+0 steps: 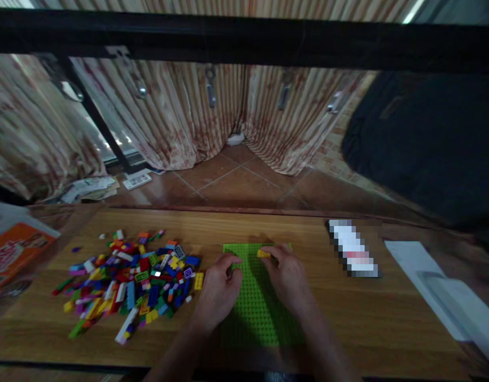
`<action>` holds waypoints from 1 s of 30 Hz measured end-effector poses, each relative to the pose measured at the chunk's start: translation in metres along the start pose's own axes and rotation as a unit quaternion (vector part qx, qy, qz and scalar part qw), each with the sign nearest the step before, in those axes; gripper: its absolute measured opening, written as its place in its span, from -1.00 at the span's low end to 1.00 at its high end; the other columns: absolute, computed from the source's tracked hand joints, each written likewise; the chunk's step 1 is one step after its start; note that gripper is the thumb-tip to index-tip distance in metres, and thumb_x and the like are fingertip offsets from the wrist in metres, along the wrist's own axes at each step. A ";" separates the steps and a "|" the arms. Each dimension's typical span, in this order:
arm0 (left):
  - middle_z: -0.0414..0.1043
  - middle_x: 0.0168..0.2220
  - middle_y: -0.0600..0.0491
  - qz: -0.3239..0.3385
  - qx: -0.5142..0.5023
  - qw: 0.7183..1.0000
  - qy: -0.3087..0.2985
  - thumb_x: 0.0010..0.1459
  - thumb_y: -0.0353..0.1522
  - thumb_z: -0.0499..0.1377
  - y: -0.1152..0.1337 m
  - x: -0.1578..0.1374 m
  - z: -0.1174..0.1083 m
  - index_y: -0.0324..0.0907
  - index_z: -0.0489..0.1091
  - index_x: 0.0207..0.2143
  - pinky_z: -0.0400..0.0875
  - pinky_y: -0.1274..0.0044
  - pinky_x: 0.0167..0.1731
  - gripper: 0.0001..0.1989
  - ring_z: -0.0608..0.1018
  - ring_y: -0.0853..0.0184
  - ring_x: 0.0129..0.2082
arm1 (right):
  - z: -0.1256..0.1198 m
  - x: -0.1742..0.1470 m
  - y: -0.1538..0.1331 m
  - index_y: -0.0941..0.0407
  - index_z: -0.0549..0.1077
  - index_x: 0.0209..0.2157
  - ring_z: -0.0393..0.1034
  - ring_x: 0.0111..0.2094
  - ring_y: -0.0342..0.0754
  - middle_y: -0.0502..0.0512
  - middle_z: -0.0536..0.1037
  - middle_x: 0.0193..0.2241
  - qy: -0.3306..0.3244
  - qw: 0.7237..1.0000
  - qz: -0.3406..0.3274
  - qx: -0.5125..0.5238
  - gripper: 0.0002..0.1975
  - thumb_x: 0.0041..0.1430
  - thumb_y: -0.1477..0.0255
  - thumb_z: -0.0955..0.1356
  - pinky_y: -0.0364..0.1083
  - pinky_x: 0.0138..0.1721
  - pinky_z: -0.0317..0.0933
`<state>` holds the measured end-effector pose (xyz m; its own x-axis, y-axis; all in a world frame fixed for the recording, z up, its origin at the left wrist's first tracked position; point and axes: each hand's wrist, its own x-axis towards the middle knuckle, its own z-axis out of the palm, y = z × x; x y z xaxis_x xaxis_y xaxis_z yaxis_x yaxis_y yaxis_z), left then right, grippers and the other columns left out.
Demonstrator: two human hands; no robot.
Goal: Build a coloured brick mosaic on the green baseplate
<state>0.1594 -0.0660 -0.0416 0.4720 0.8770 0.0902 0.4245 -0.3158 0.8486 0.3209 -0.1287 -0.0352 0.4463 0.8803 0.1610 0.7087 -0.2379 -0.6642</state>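
A green studded baseplate lies on the wooden table between my two hands. Near the plate's far edge, my right hand pinches a small yellow brick between thumb and fingers. Whether the brick touches the studs, I cannot tell. My left hand hovers at the plate's left side with curled fingers, a gap showing between thumb and forefinger and nothing visible in it. Left of that hand spreads a pile of mixed coloured bricks; a yellow brick lies at its near right edge, close to my left hand.
On the table's right side is a phone with a blurred-out screen. White sheets lie beyond it at the right edge. An orange and white package sits at the far left. A dark bar crosses in front of striped curtains.
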 end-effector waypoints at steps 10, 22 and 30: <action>0.35 -0.49 0.13 -0.108 -0.069 0.992 0.017 0.09 -0.42 0.03 -0.008 0.002 -0.001 -0.21 0.44 -0.11 0.21 0.58 -0.51 -0.68 0.35 0.43 -0.56 | 0.009 0.000 -0.002 0.13 0.54 -0.15 0.44 -0.20 0.03 0.17 0.54 -0.22 -0.023 0.999 -0.046 -0.011 -0.73 0.22 0.46 0.25 0.02 -0.11 0.29; 0.55 -0.29 0.00 -0.105 -0.055 0.993 -0.021 0.15 -0.45 -0.03 0.007 0.001 -0.010 -0.20 0.44 0.01 0.41 0.46 -0.15 -0.58 0.55 0.28 -0.24 | 0.007 0.001 0.001 0.13 0.54 -0.22 0.47 -0.21 0.05 0.20 0.57 -0.22 -0.071 0.997 0.022 0.016 -0.75 0.19 0.36 0.27 0.04 -0.13 0.30; 0.56 -0.23 -0.01 -0.100 -0.039 0.994 -0.028 0.15 -0.43 -0.03 0.001 0.003 -0.007 -0.21 0.44 0.03 0.41 0.45 -0.12 -0.57 0.56 0.27 -0.20 | 0.002 -0.001 0.000 0.12 0.54 -0.22 0.48 -0.21 0.05 0.18 0.59 -0.23 -0.100 0.991 0.065 0.053 -0.73 0.16 0.31 0.28 0.03 -0.15 0.30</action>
<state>0.1555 -0.0614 -0.0373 0.4277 0.8969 -0.1119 0.4533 -0.1058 0.8850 0.3196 -0.1287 -0.0370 0.4060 0.9111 -0.0715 0.5866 -0.3198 -0.7440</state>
